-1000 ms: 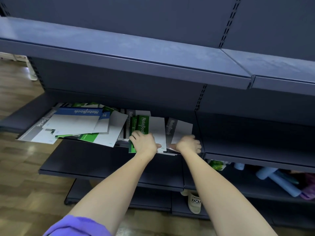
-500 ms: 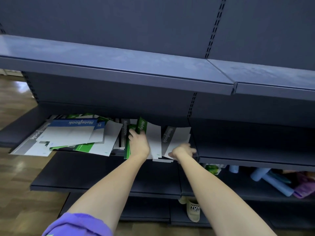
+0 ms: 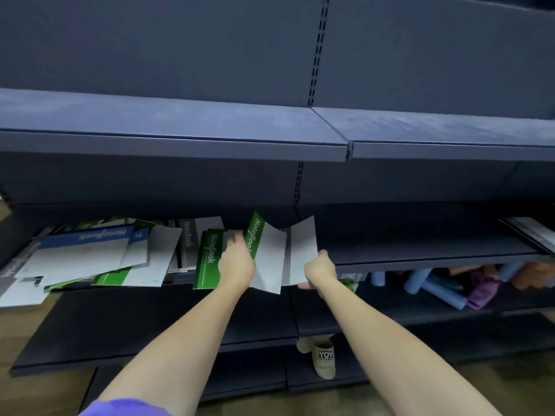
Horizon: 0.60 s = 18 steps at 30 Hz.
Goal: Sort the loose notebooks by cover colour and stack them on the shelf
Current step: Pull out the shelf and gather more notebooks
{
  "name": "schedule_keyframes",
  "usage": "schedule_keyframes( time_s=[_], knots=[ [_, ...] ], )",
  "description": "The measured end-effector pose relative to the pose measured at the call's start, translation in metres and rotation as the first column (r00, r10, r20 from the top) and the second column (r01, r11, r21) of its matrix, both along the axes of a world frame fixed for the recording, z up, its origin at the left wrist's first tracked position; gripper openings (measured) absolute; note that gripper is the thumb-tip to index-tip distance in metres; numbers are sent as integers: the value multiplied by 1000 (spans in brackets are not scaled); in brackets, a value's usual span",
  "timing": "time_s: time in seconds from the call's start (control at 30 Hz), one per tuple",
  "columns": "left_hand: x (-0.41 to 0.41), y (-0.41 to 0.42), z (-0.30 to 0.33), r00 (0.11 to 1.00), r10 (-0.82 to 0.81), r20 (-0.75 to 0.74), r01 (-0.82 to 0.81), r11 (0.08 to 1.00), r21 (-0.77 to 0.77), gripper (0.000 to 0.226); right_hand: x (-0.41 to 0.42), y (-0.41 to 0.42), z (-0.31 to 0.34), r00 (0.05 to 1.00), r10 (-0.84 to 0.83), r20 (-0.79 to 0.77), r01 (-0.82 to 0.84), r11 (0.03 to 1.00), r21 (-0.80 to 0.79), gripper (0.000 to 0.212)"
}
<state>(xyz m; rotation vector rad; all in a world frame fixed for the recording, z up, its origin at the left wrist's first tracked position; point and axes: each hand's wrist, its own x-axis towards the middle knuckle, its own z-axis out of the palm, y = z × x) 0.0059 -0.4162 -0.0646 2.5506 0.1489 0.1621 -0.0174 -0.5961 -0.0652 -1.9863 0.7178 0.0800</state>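
Loose notebooks lie scattered on the dark middle shelf (image 3: pixel 420 253). My left hand (image 3: pixel 235 262) grips a green-spined notebook (image 3: pixel 264 250) that is lifted and bent upward off the pile. My right hand (image 3: pixel 319 270) pinches the lower edge of a grey-and-white notebook (image 3: pixel 303 247) just right of it, also raised. Another green notebook (image 3: pixel 208 259) lies flat under my left hand. Further left sits a messy heap with a blue notebook (image 3: pixel 87 247) on top, with green and grey covers beneath.
An upper shelf (image 3: pixel 180 136) overhangs the notebooks closely. A grey item (image 3: pixel 531 235) lies at the shelf's far right. Below right are blue rolls (image 3: pixel 435 291) and pink and orange soft things. A beige slipper (image 3: pixel 322 355) shows near the floor.
Both hands have lifted their notebooks off the shelf, tilting them up. The camera has tilted upward, so the shelves sit lower in view.
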Motion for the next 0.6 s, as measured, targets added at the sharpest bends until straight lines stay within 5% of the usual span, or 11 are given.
schedule_keyframes(
  time_s=[0.17, 0.6],
  knots=[
    [-18, -38, 7, 998, -67, -1, 67, 998, -3, 64, -26, -42, 7, 998, 16, 66, -12, 999, -52, 27],
    [-83, -274, 38, 985, -164, 59, 157, 983, 97, 45, -133, -285, 14, 981, -151, 123, 169, 973, -157, 30]
  ],
)
